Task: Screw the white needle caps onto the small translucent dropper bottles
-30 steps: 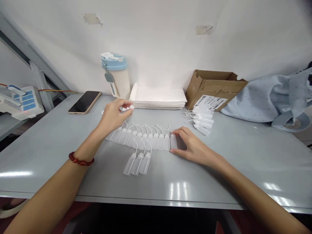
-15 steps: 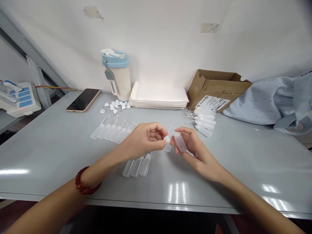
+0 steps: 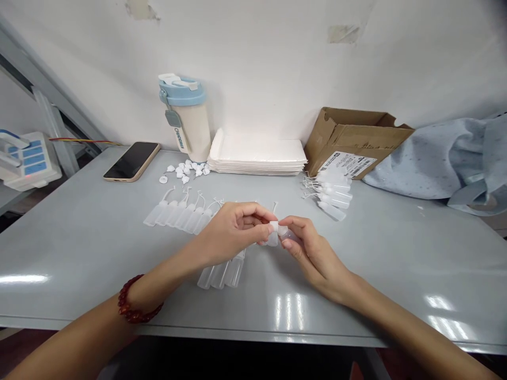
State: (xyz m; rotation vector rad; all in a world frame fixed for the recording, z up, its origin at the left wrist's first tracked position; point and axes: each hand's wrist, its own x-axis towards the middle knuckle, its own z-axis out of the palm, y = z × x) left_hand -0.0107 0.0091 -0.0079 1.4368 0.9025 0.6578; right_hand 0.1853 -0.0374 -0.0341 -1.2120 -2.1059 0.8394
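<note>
My left hand point(image 3: 233, 232) pinches a small white cap point(image 3: 274, 226) between thumb and fingertips. Close against it, my right hand point(image 3: 317, 256) grips a small translucent bottle point(image 3: 282, 230), its neck turned toward the cap; fingers cover most of its body. Whether cap and neck touch, I cannot tell. Behind my left hand lies a row of similar bottles point(image 3: 174, 215) with thin curled tips, partly hidden by the hand. Several more bottles point(image 3: 217, 275) lie below that wrist. One bottle point(image 3: 273, 240) shows just behind the two hands.
Loose white caps point(image 3: 187, 170) lie near a blue-lidded tumbler point(image 3: 194, 126). A phone point(image 3: 132, 161) is at the left, a stack of white envelopes point(image 3: 257, 158) at the wall. Bottles point(image 3: 332, 198) lie before a cardboard box point(image 3: 356, 140), beside a pale blue cloth bag point(image 3: 431, 158).
My right hand has tipped the bottle so that its neck points toward the cap, and the hands have come closer together. My right fingers now cover more of the bottle.
</note>
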